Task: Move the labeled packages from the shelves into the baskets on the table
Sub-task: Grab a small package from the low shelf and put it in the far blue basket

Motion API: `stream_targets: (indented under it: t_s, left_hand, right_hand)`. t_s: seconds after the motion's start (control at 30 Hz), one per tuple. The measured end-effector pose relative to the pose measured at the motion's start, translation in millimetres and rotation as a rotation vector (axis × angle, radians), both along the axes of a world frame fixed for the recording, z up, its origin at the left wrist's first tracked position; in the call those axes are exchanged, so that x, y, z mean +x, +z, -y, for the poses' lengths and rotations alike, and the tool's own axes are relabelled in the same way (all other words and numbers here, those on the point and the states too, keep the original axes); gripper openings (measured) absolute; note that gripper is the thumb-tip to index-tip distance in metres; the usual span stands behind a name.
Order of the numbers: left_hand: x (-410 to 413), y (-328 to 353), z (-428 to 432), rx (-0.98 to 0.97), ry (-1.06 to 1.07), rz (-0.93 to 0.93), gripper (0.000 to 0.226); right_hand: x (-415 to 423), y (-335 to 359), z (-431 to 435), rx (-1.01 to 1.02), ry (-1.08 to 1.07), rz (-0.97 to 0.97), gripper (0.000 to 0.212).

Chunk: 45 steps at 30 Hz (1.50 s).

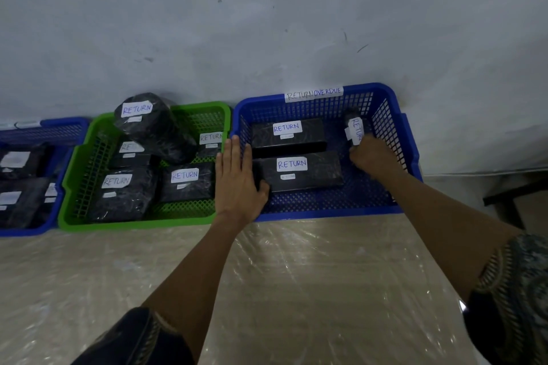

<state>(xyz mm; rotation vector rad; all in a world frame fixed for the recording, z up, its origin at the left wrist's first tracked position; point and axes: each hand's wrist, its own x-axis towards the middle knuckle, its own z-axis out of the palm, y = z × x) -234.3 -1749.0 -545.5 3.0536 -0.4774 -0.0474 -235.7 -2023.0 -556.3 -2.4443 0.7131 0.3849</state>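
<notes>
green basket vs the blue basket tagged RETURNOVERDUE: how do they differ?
Green basket is crowded, with packages piled; blue basket holds two flat boxes side by side. Blue basket has a rim label; green basket shows none. A small package in blue basket is gripped by the right hand; none in green basket is gripped. Both: mesh plastic, black packages marked RETURN.

head cam | looks down-forward | near table (pixel 296 275) | wall (pixel 267 24) behind

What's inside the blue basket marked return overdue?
Three black RETURN packages: far box, near box, and a small package gripped by the right hand, which hides its near end. The left hand covers the near box's corner.
</notes>
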Motion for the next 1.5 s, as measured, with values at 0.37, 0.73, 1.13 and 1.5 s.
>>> stream_targets:
  t_s: [0.37,0.73,1.13,1.5]
  left_hand:
    - [1,0,0,0.021,0.006,-0.006,0.084]
    - [0,0,2,0.028,0.013,-0.005,0.084]
    - [0,2,3,0.017,0.021,-0.011,0.083]
    - [1,1,1,-0.006,0.024,-0.015,0.083]
  right_hand:
    - [8,8,4,-0.459,0.349,-0.074,0.037]
    - [12,1,11,-0.797,0.508,-0.028,0.044]
    - [47,51,26,-0.740,0.605,-0.126,0.038]
    - [60,60,26,-0.669,0.610,-0.172,0.045]
